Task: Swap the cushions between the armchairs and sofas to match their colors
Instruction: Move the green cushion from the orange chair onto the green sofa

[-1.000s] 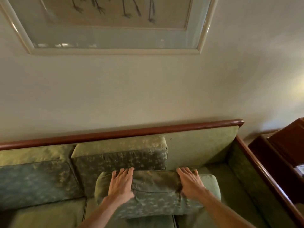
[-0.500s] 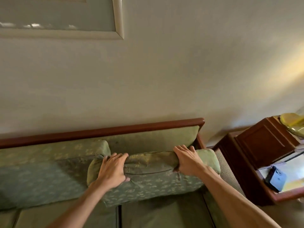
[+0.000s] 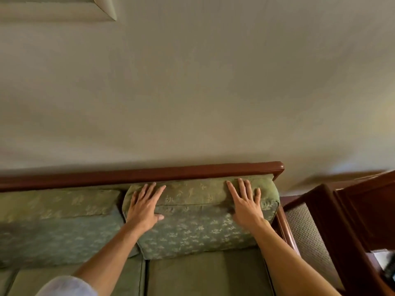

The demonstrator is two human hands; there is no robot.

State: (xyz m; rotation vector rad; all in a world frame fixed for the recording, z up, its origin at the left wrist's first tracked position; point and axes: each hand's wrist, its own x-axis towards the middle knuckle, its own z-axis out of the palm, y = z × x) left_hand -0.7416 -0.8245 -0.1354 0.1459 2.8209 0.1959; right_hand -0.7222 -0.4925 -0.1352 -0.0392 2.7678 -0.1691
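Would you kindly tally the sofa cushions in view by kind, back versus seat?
Back cushions: 2, one under both hands, one to its left
Seat cushions: 3
Total: 5

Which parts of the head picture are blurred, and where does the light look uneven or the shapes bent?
Head view: the wooden side table at the right edge is smeared by motion blur, while both hands, left and right, and the green cushion stay fairly sharp; the wall glows warmer toward the right; the sofa's wooden rail bows from wide-angle distortion.
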